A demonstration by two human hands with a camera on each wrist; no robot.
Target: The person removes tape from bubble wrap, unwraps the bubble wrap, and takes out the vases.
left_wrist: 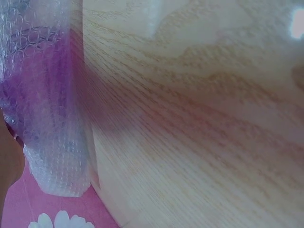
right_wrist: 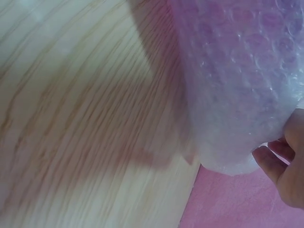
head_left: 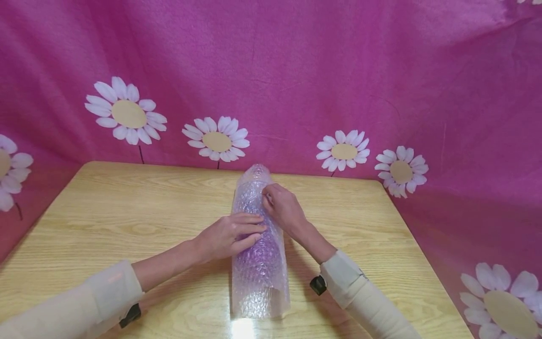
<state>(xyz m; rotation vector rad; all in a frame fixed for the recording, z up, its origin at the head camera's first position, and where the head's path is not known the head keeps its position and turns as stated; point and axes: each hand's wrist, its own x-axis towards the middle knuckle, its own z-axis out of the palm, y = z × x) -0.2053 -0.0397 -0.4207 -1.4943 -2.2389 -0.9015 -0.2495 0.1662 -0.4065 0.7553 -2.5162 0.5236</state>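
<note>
A roll of bubble wrap (head_left: 259,303) lies lengthwise on the table, wrapped around something purple (head_left: 259,259) that shows blurred through the plastic. My left hand (head_left: 230,235) rests on top of the roll's middle, its fingers laid fairly straight across the wrap. Further up, my right hand (head_left: 282,207) pinches the wrap near its upper right part between thumb and curled fingers. In the right wrist view the thumb and fingers of that hand (right_wrist: 287,166) meet at the wrap's edge (right_wrist: 228,161). Only a sliver of the left hand (left_wrist: 9,156) shows in the left wrist view.
The light wooden table (head_left: 161,202) extends on both sides of the roll. Behind it hangs a magenta cloth (head_left: 279,84) printed with white daisies, which also runs along the left and right sides. The wrap's far end reaches the table's back edge.
</note>
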